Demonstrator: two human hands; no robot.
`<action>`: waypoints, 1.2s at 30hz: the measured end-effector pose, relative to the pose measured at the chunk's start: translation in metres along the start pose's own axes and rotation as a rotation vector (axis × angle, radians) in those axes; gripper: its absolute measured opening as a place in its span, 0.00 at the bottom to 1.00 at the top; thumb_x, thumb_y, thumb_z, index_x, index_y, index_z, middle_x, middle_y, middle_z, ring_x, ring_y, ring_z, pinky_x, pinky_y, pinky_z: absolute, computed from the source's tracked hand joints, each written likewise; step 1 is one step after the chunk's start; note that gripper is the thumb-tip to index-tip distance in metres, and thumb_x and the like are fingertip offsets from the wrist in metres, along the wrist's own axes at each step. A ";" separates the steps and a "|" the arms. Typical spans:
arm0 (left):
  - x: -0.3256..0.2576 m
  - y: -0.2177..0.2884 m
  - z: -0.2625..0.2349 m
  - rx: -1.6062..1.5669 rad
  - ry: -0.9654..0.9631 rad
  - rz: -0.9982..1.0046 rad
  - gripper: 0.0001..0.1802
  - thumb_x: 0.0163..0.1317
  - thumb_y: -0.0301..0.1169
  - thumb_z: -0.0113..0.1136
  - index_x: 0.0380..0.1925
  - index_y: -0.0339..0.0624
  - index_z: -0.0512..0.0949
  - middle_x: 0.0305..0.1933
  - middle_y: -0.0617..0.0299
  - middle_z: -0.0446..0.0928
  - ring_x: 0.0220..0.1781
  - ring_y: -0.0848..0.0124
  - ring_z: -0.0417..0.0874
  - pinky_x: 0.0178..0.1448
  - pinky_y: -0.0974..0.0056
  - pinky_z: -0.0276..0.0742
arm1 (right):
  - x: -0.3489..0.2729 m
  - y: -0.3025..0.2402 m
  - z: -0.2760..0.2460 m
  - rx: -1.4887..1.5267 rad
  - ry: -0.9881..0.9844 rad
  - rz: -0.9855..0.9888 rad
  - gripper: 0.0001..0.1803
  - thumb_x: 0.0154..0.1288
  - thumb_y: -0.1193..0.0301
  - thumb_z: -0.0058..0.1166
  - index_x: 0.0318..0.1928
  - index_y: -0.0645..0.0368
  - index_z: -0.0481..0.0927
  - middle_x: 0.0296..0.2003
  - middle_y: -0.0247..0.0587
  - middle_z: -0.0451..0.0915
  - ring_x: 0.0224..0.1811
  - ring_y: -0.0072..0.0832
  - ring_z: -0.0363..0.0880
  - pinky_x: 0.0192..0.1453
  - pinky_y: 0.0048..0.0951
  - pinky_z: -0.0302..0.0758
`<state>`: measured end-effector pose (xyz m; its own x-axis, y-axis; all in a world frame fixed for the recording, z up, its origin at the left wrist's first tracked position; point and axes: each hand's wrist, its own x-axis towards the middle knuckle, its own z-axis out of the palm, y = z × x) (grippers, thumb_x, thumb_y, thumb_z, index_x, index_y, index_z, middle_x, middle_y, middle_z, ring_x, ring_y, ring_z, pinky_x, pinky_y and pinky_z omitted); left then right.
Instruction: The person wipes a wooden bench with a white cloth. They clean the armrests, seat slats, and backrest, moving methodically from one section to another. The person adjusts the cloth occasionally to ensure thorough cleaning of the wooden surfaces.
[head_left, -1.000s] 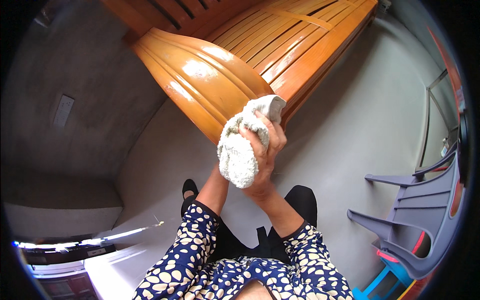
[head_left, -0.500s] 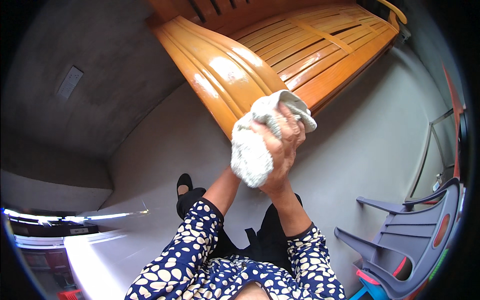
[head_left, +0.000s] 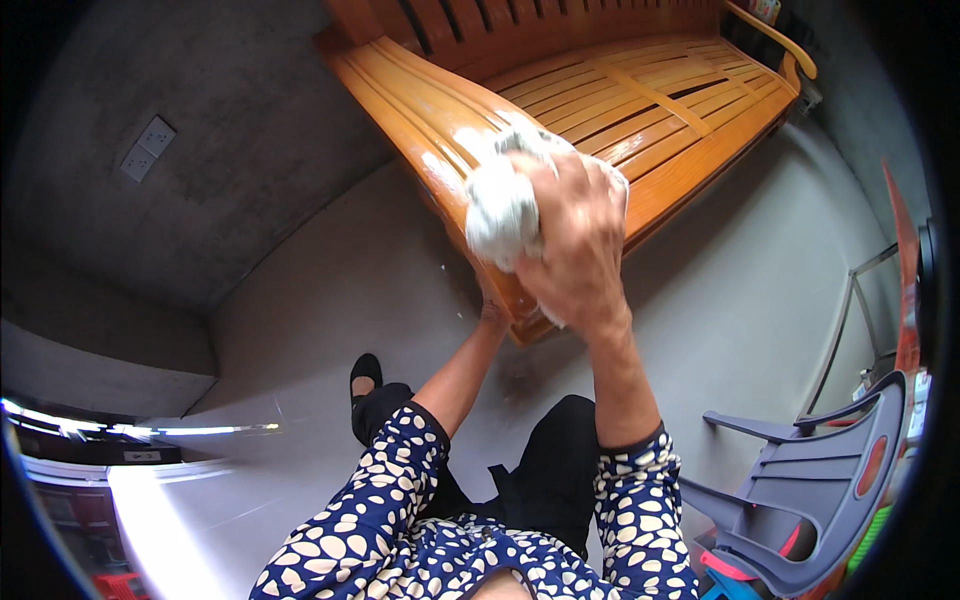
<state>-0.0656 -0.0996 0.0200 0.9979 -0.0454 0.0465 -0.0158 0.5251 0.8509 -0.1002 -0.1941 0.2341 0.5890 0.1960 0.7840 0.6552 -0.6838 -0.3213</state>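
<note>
Over on the far left we've got a white double wall socket [head_left: 148, 148] set into the rough grey concrete wall [head_left: 200, 130], and below it the smooth grey floor [head_left: 330, 330] runs across the whole room. A black shoe [head_left: 366, 368] shows on that floor, just beside our left forearm in its blue sleeve with cream spots [head_left: 380, 500].

Moving toward the middle, our left hand [head_left: 492, 305] comes up from below and is mostly hidden behind the cloth and the other hand, so we can't tell how its grip sits or whether it's closed on anything. It's right at the front corner of the glossy orange slatted wooden bench [head_left: 640, 110], which is tilted across the top of the view.

The crumpled white-grey rag [head_left: 500, 205] is bunched up against that near end of the bench, pressed on the shiny curved armrest slats. Our right hand [head_left: 575, 235] is clamped over it, fingers curled around the wad, so that grip is closed tight on the rag, back of the hand facing up.

Further right, well apart from the bench, sits a grey-blue plastic chair [head_left: 810, 500] with red bits near its base.
</note>
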 end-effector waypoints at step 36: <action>-0.004 0.012 -0.014 -0.027 -0.071 -0.071 0.30 0.67 0.46 0.51 0.66 0.49 0.60 0.64 0.61 0.67 0.64 0.65 0.69 0.66 0.56 0.68 | -0.025 0.046 -0.009 0.632 0.179 0.466 0.24 0.60 0.69 0.61 0.55 0.64 0.71 0.44 0.48 0.79 0.46 0.36 0.80 0.50 0.36 0.77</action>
<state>-0.0687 -0.0810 0.0231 0.9895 -0.1427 0.0242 0.0575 0.5410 0.8391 -0.0890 -0.2364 0.2045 0.8183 -0.1635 0.5510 0.5357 -0.1304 -0.8343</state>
